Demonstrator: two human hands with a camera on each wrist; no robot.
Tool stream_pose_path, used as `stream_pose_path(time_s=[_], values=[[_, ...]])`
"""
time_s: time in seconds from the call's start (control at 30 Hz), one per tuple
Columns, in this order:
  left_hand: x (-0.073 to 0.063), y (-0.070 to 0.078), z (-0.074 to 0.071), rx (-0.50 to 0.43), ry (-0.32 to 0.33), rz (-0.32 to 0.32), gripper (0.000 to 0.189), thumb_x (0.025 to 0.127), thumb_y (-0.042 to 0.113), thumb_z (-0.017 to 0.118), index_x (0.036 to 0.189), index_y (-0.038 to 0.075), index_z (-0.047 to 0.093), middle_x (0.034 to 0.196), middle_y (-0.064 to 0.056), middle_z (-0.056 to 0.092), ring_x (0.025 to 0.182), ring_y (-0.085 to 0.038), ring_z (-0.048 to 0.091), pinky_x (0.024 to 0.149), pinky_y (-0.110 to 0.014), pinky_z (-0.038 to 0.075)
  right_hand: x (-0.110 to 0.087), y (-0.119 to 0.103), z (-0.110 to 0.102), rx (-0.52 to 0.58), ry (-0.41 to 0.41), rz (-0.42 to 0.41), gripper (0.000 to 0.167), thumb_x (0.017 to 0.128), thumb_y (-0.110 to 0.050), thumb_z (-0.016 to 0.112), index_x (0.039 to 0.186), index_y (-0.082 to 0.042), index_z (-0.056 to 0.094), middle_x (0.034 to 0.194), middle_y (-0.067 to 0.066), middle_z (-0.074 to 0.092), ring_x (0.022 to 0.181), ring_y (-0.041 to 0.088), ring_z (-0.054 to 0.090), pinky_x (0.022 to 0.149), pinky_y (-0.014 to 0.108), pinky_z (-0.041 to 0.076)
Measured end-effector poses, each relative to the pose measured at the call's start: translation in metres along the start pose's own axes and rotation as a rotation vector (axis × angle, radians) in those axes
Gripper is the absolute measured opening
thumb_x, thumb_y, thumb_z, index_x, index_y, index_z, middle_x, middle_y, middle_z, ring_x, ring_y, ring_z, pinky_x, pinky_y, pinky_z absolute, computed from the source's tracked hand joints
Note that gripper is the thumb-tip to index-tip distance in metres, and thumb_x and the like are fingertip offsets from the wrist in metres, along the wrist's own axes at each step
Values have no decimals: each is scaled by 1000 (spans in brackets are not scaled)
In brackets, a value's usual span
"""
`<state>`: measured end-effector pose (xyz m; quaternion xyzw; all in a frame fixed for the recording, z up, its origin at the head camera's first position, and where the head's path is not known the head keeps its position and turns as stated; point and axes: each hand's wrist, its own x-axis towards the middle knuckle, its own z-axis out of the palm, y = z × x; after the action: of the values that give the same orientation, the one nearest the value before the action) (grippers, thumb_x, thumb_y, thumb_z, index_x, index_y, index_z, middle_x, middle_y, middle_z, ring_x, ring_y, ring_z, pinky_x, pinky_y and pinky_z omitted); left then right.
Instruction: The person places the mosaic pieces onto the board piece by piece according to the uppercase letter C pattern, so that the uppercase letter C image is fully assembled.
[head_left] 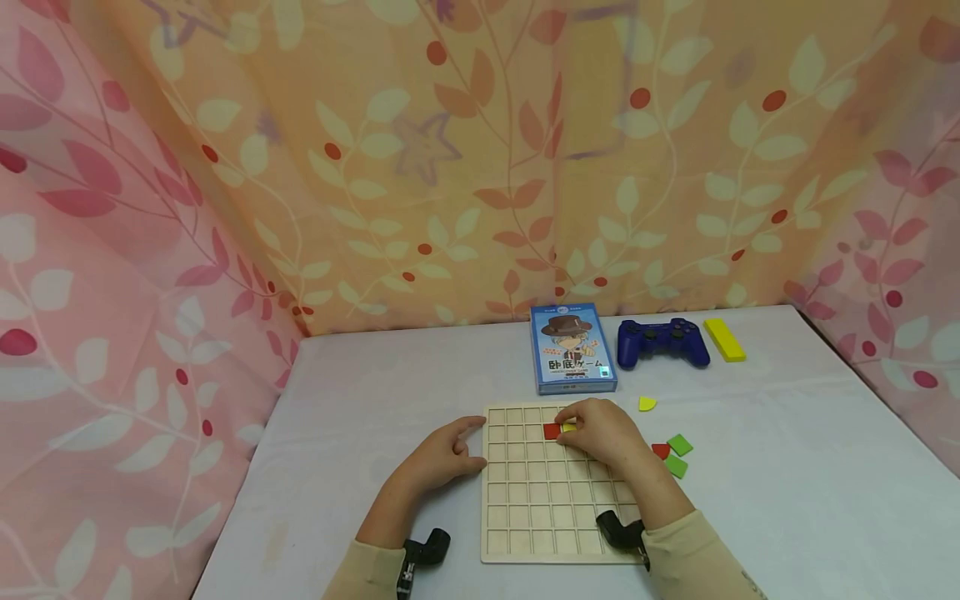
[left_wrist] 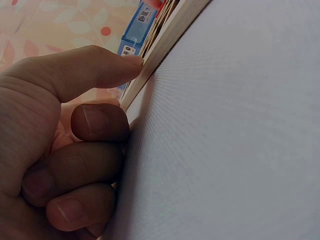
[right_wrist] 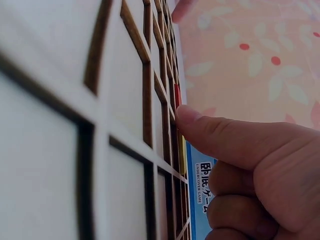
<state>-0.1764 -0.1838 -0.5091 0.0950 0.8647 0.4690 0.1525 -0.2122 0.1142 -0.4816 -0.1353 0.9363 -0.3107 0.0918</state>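
Note:
A pale wooden grid board (head_left: pixel 517 495) lies on the white-covered table. My left hand (head_left: pixel 438 454) is at its left side, index fingertip and thumb tip, set apart, touching the edge; in the left wrist view the other fingers are curled under. Over the board's upper part, my right hand (head_left: pixel 606 435) pinches a yellow piece (head_left: pixel 569 427) between thumb and fingers, which partly cover it. Directly left of that piece sits a red square tile (head_left: pixel 552 431). In the right wrist view the thumb (right_wrist: pixel 225 132) is right at the yellow piece, close against the grid.
Right of the board lie a yellow rounded piece (head_left: pixel 647 404), a red piece (head_left: pixel 661 451) and two green tiles (head_left: pixel 680 444). Behind stand a blue game box (head_left: pixel 573 348), a dark blue game controller (head_left: pixel 663 342) and a yellow bar (head_left: pixel 724 340). Patterned curtains (head_left: pixel 450 167) surround the table.

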Motion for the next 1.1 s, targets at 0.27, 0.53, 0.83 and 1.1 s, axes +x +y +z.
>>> stream_pose_path(time_s=[0.27,0.53,0.83,1.1], values=[[0,-1,1,12,4,-1,71,88,19,81,151,12,50,60,6,48,51,-7,41,51,-25,36,-2,-4,-5,44,10,-7,25,85,-22,82,109,-15,80,65,-2,52,62,16,47,59,33,36],[0,-2,2,16,14,-5,71,87,20,81,150,13,51,60,6,47,52,-8,41,51,-26,35,-14,-22,-27,88,34,-54,29,90,-25,80,117,-13,78,60,-3,45,53,13,40,52,30,32],[0,-3,2,20,18,-12,70,87,20,81,150,13,52,60,7,46,53,-9,41,51,-27,35,-35,-42,-50,139,87,-69,33,91,-31,80,121,-18,77,60,-4,41,54,15,38,52,31,34],[-1,-2,2,7,13,-12,70,87,19,81,150,13,52,60,7,46,52,-9,40,51,-26,35,-51,-49,-70,168,176,-124,30,91,-28,80,119,-17,77,59,-6,36,54,13,35,54,32,34]])
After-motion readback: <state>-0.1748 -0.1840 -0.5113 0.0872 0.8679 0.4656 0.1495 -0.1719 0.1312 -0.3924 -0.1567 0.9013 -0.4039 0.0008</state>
